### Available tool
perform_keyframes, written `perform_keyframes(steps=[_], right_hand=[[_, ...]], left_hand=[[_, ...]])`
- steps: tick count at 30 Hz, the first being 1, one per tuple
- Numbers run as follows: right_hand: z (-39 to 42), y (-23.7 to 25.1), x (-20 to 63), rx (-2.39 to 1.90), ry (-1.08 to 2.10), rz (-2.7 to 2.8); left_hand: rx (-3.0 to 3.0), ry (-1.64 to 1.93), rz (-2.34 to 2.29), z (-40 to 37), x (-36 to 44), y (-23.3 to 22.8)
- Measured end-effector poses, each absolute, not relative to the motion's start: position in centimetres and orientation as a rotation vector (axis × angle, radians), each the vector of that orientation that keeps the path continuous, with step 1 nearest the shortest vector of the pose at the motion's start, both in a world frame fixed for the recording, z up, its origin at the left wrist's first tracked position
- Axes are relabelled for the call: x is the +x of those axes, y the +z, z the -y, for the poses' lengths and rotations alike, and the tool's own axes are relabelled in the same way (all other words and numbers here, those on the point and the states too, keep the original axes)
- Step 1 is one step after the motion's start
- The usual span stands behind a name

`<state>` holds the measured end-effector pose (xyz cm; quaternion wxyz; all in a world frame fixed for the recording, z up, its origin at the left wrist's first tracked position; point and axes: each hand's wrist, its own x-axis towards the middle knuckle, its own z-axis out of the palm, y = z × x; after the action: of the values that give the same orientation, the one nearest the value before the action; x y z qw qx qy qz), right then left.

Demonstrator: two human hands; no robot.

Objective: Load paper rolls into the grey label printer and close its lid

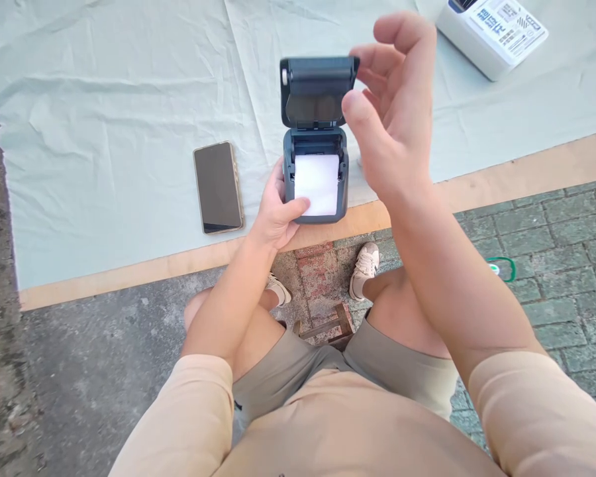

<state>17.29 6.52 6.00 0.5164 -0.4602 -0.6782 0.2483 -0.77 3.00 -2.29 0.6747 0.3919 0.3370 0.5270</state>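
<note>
Left hand (277,215) gripping small dark printer (315,175) at desk (104,132) edge, lid flipped up, white paper roll (316,184) inside. Right hand (395,112) loosely open beside lid, holding nothing. Phone (218,187) lying left of printer.

The small printer (315,173) stands at the table's near edge, its lid (318,89) up at 12 o'clock, barring any pass from behind. A phone (218,187) lies near at 9 o'clock, with bare cloth (104,132) beyond it. A white box (491,33) sits well apart at 2 o'clock. The paper bay lies uncovered from above.
</note>
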Motion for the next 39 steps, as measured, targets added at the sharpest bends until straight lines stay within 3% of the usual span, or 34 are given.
perform_keyframes(steps=[6,11,20,30,37,39], right_hand=[[-6.3,5.9,17.1,-1.075,0.678,1.707],[-5.7,5.8,17.3,-1.249,0.691,1.99],[-5.5,4.2,17.2,-1.25,0.799,1.966],[-5.6,6.3,19.4,-1.113,0.955,2.05],[-5.0,7.0,17.3,-1.2,0.44,1.72],[-4.9,7.0,16.8,-1.182,0.458,1.66]], left_hand=[[0.956,1.188,-0.733,-3.3,-1.0,-3.2],[0.864,1.166,-0.854,-2.2,-0.6,-0.9],[0.611,1.269,-0.908,-2.5,0.3,0.7],[0.544,1.236,-0.893,-3.1,-0.1,0.2],[0.614,1.288,-0.934,-2.7,0.4,1.0],[0.662,1.248,-0.917,-2.4,0.5,1.2]])
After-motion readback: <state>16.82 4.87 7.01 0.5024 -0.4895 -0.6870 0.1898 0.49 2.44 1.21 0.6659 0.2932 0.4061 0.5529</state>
